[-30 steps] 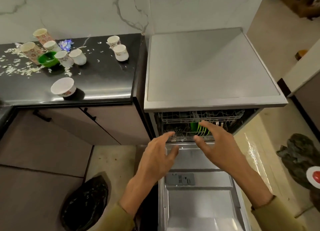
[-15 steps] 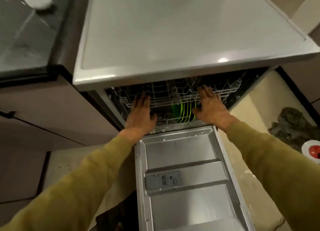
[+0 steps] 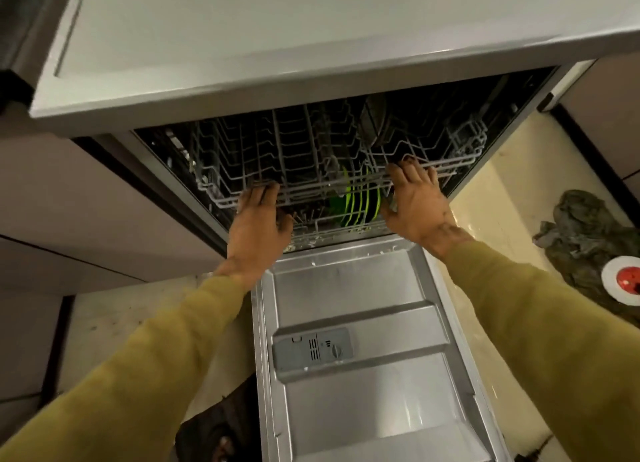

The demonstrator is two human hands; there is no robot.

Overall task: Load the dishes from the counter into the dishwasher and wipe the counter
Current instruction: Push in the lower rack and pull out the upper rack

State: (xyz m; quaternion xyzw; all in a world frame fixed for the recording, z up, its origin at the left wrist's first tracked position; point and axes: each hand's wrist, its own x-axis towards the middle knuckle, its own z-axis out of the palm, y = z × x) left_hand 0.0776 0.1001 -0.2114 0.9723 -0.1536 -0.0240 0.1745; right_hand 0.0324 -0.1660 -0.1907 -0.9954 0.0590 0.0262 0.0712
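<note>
The dishwasher (image 3: pixel 277 29) stands open with its door (image 3: pixel 360 375) folded down flat in front of me. My left hand (image 3: pixel 258 219) and my right hand (image 3: pixel 417 198) both grip the front rail of the white wire upper rack (image 3: pixel 311 171), fingers hooked over the wire. A dark dish (image 3: pixel 374 122) stands in that rack at the back right. Below it, several green plates (image 3: pixel 356 202) stand on edge in the lower rack, between my two hands. The counter and its cups are out of view.
A crumpled dark rag (image 3: pixel 588 229) lies on the floor to the right, beside a white round thing with a red centre (image 3: pixel 623 281). A black bag (image 3: pixel 214 437) sits on the floor left of the door. Cabinet fronts (image 3: pixel 86 202) run along the left.
I have leaned in over the dishwasher, so the counter left the view. Both hands went from hovering at the opening to gripping the upper rack's front rail, which looks slightly farther out.
</note>
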